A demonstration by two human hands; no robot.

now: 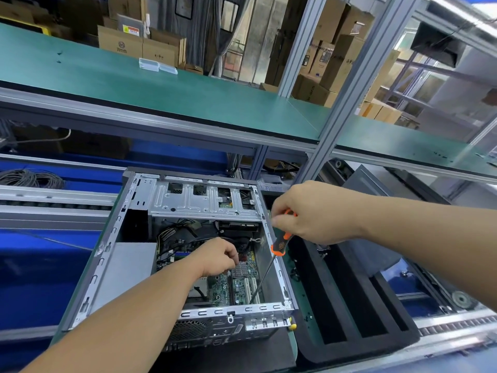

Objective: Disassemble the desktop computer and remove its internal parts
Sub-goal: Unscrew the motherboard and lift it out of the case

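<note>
An open computer case (185, 254) lies on its side on a workbench. The left hand (219, 255) reaches inside with curled fingers over the motherboard (242, 284). The right hand (312, 211) grips an orange-and-black screwdriver (278, 246), its shaft angled down into the case.

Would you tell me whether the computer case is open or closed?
Open: the computer case has no side cover, so its circuit board shows.

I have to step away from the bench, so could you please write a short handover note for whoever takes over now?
Left hand: inside the open computer case, fingers curled over the motherboard; what it pinches is hidden.
Right hand: grips the orange screwdriver, tip down near the white slots.
Done: side panel off.
Left: motherboard, cables and drive cage remain inside. Black foam tray lies right of the case.
</note>
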